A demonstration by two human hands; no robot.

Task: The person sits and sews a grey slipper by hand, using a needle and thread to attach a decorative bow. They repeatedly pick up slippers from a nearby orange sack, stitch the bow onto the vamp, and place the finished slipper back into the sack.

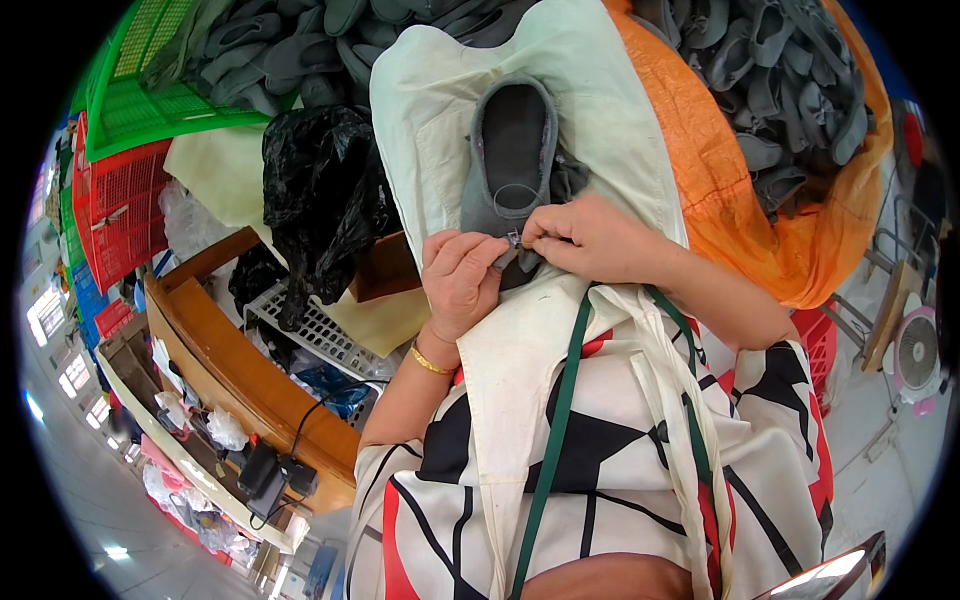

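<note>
A grey shoe (pixel 478 195) with a dark insole lies on the pale cloth (pixel 425 140) over my lap, its toe toward me. My left hand (pixel 464 280), with a gold bracelet at the wrist, is closed in a pinch at the toe. Between thumb and forefinger it has a small silvery piece (pixel 514 239). From the other side my right hand (pixel 592 240) pinches right beside that piece; whatever its fingertips hold is too small to make out. A thin loop of thread (pixel 518 186) stands over the shoe's opening.
Many grey shoes (pixel 290 55) are heaped at the far left beside a green crate (pixel 125 100). More fill an orange sack (pixel 655 110) at right. A black plastic bag (pixel 325 190) and a wooden drawer frame (pixel 250 350) stand left. A fan (pixel 915 345) is far right.
</note>
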